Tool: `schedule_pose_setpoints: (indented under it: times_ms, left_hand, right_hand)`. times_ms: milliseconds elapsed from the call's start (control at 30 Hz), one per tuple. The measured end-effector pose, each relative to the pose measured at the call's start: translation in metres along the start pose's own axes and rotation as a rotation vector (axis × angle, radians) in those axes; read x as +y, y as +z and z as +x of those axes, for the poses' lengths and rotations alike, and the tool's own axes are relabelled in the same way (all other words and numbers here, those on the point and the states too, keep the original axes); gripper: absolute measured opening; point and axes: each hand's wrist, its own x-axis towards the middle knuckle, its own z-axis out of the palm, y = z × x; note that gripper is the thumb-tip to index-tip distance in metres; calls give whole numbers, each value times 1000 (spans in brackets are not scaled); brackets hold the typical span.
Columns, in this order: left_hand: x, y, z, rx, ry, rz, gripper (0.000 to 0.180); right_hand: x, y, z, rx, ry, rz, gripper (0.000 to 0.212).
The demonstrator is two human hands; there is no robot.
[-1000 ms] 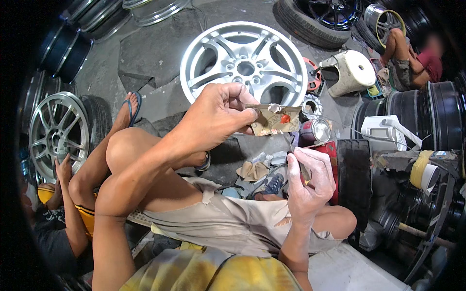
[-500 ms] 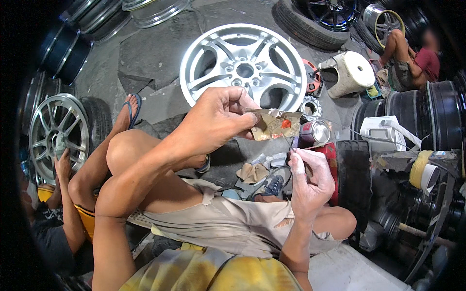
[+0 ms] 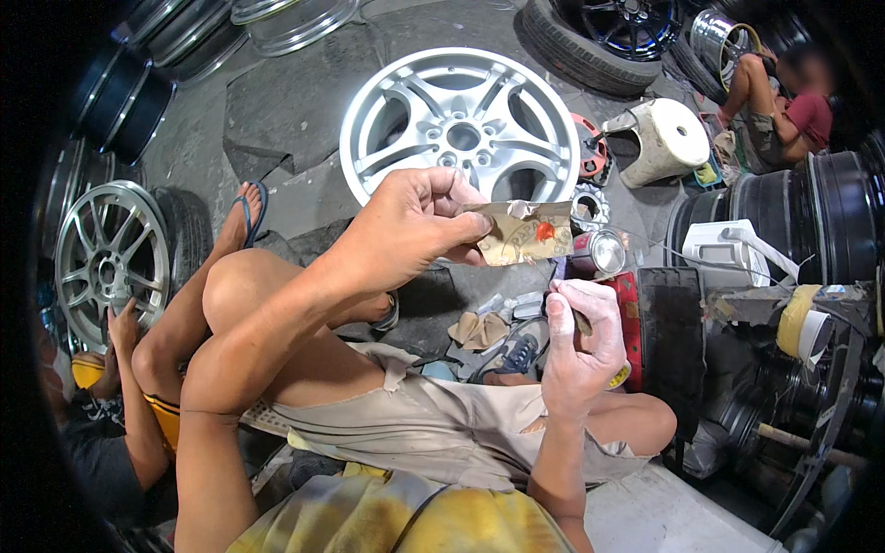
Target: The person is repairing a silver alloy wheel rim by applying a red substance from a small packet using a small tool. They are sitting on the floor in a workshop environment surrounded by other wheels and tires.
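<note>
My left hand (image 3: pixel 410 230) pinches a small torn piece of brown printed sandpaper (image 3: pixel 509 244) between thumb and fingers, plain backing side up. On it sits an orange-red blob (image 3: pixel 546 230) toward the right end. Below and to the right of the paper is my right hand (image 3: pixel 587 346), dusted white, its fingers curled against the thumb. Something small and dark shows within that grip, mostly hidden. Beyond both hands a silver alloy wheel (image 3: pixel 355 115) lies face up on the ground, its lower edge partly behind my left hand.
A metal tin (image 3: pixel 604 251) stands close behind my right hand. Farther right are a white stool (image 3: pixel 678 129), stacked black rims (image 3: pixel 774 221) and a tape roll (image 3: pixel 797 323). One person (image 3: pixel 802 120) sits at far right; another person's hand (image 3: pixel 122 324) touches a wheel at left.
My right hand has drawn slightly down, away from the paper, and its fingers have curled further. The thin dark tip beneath the paper no longer shows. The paper has tilted slightly.
</note>
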Motion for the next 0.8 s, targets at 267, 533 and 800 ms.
schedule_pose_setpoints:
  times_ms: [267, 533, 800]
  left_hand:
    - [2, -2, 1, 40, -143, -152, 10]
    - [0, 1, 0, 19, 33, 6, 11]
    - [-4, 3, -1, 49, 128, 75, 10]
  right_hand:
    - [0, 7, -3, -8, -308, -375, 28]
    - [-13, -3, 0, -10, -242, -332, 27]
    - [-17, -4, 3, -49, -230, -360, 26]
